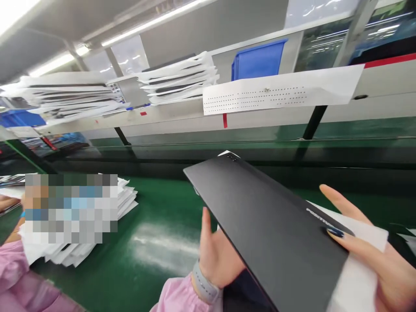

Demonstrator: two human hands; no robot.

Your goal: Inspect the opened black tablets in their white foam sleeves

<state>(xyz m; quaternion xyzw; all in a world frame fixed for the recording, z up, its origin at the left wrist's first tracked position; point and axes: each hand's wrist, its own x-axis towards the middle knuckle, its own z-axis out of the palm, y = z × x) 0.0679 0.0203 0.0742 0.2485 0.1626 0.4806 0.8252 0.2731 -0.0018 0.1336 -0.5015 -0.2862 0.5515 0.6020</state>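
A flat dark grey cover panel (pixel 260 225) with pale lettering near its right edge and small holes at its far corner is tilted in front of me. My left hand (pixel 219 255), with a grey wristband, supports it from below at its left edge, thumb pointing up. My right hand (pixel 373 255) grips its right end, the dark-nailed thumb on top and the index finger stretched out beyond the edge. A white sheet (pixel 354 279) shows under the panel at the right hand. The fingers beneath the panel are hidden.
A green work surface (pixel 156 260) lies below. At left, a co-worker's pink sleeve (pixel 29 281) is beside a partly blurred stack of white sheets (pixel 125 197). The shelf above carries stacks of interleaved sheets (pixel 182 80), a blue bin (pixel 258 60) and a hanging printed sheet (pixel 279 93).
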